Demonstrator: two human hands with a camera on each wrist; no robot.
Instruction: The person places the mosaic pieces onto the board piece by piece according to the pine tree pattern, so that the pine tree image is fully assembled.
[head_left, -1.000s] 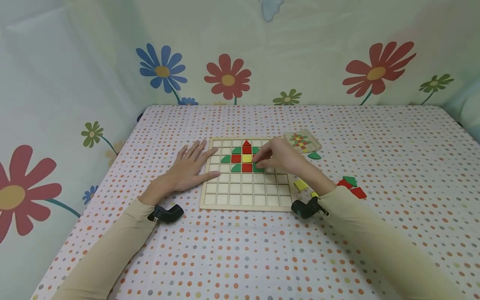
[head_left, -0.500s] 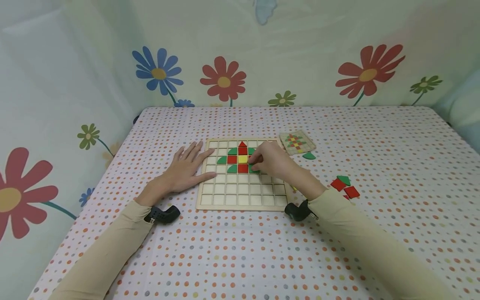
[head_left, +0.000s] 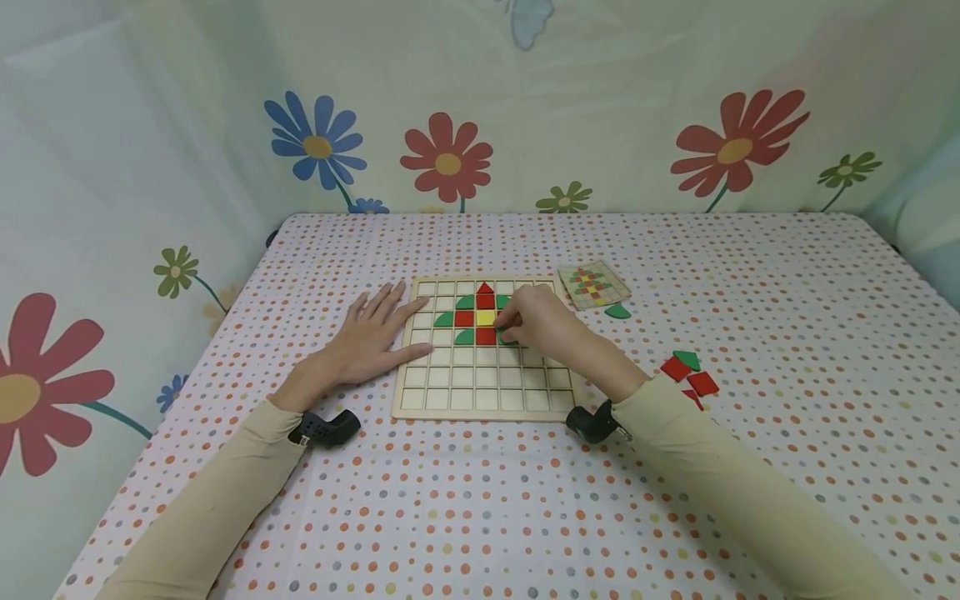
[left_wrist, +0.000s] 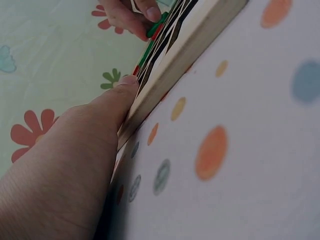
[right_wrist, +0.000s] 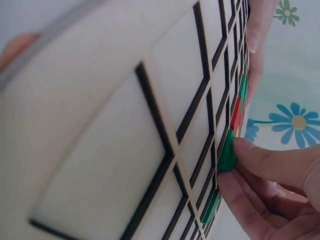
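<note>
A wooden grid board (head_left: pixel 450 401) lies on the table, with red, green and yellow tiles set in its upper middle cells. My left hand (head_left: pixel 367 337) lies with fingers spread over the board's left edge, thumb and index fingertip on the frame side. My right hand (head_left: pixel 543 321) reaches over the board's right part and pinches a green curved tile (right_wrist: pixel 227 152) between thumb and fingers, right at the grid cells beside the red square (head_left: pixel 486 337). A yellow square (head_left: pixel 485 318) sits in the middle of the pattern. The right hand hides cells to the right of it.
A small pattern card (head_left: pixel 611 292) lies at the board's upper right, with a loose green tile (head_left: pixel 618 312) just below it. Further right are loose red tiles (head_left: pixel 703 383) and a green tile (head_left: pixel 687 360). A flowered cloth hangs behind the dotted table.
The head view has shifted slightly. My right hand stays at the same cells with the green tile, and its forearm now covers the loose yellow tiles seen earlier. The left hand stays put.
</note>
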